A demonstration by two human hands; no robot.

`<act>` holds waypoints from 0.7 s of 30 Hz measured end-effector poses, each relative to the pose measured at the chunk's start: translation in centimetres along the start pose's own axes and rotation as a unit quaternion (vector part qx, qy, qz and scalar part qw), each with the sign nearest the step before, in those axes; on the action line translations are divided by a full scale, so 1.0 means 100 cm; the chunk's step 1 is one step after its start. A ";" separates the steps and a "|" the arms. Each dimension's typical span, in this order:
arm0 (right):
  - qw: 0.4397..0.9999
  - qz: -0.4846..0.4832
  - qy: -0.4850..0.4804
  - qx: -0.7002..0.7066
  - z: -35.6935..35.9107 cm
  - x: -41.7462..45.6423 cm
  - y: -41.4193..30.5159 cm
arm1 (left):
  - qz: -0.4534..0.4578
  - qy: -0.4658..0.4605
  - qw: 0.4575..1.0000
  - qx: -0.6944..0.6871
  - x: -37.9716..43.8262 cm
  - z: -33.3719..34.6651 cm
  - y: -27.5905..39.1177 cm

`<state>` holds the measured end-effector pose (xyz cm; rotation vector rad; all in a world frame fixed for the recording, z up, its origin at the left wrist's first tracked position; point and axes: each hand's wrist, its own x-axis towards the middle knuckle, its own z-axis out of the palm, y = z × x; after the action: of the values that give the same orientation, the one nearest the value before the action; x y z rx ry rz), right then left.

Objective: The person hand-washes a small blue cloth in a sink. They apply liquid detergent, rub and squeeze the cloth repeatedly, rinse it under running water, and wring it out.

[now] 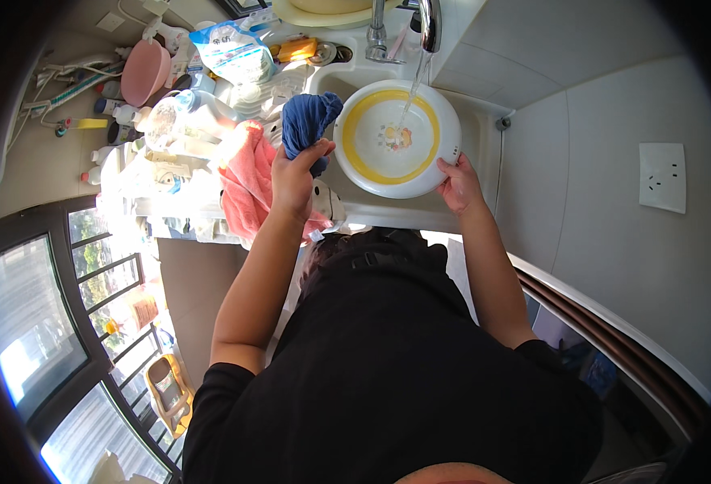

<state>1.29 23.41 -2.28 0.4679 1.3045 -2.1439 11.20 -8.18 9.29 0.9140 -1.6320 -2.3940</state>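
In my left hand is a bunched dark blue cloth, raised at the left side of the sink. My right hand grips the lower right rim of a white plastic basin. A yellow ring and a small cartoon print mark the basin's inside. Water runs from the chrome faucet into the basin, which is held over the sink. Just left of my left hand, a pink towel lies in a heap, and a white cloth with black dots hangs at the sink's edge.
Bottles, a blue and white refill pouch and a pink bowl crowd the left counter. A yellowish basin stands behind the sink. On the right wall is a socket plate. A dark-framed window lies at left.
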 end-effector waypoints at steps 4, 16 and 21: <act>0.994 0.051 0.052 -0.087 0.012 -0.025 -0.036 | 0.004 -0.008 1.000 -0.006 -0.001 0.006 0.002; 0.942 0.230 -0.086 0.228 -0.027 0.030 0.054 | 0.023 0.073 0.997 0.023 -0.017 0.015 0.017; 0.895 0.282 -0.123 0.322 -0.011 0.061 0.074 | 0.047 0.060 0.997 0.021 -0.025 0.010 0.023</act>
<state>1.28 19.97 -11.28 0.7037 0.2281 -1.9835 12.13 -7.30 12.62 0.9464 -1.6495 -2.2069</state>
